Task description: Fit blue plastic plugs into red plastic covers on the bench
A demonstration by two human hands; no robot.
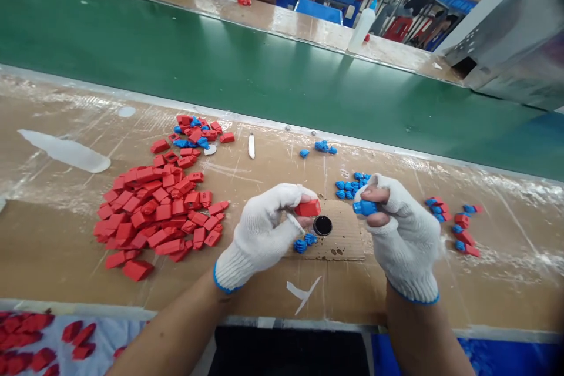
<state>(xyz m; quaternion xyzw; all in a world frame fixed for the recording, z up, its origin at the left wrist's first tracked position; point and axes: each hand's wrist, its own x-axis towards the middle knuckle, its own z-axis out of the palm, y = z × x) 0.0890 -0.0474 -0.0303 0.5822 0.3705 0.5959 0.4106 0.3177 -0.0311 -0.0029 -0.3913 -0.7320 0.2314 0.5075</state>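
Both my hands wear white knit gloves with the fingertips cut off. My left hand (264, 229) pinches a small red plastic part (308, 208) between thumb and fingers. My right hand (403, 235) pinches a small blue plastic part (365, 207) at the same height, a short gap from the red one. Below and between them a small black round cap (322, 225) sits on a cardboard pad (346, 241), with two blue parts (305, 242) beside it. A large heap of red parts (154, 211) lies to the left of my left hand.
Blue parts (350, 185) lie behind my hands, joined red-and-blue pieces (460, 226) to the right, mixed ones (196, 132) at the back left. A green conveyor belt (247, 64) runs beyond the bench. A white squeeze bottle (362, 26) and other people stand across it. A small white tool (251, 145) lies nearby.
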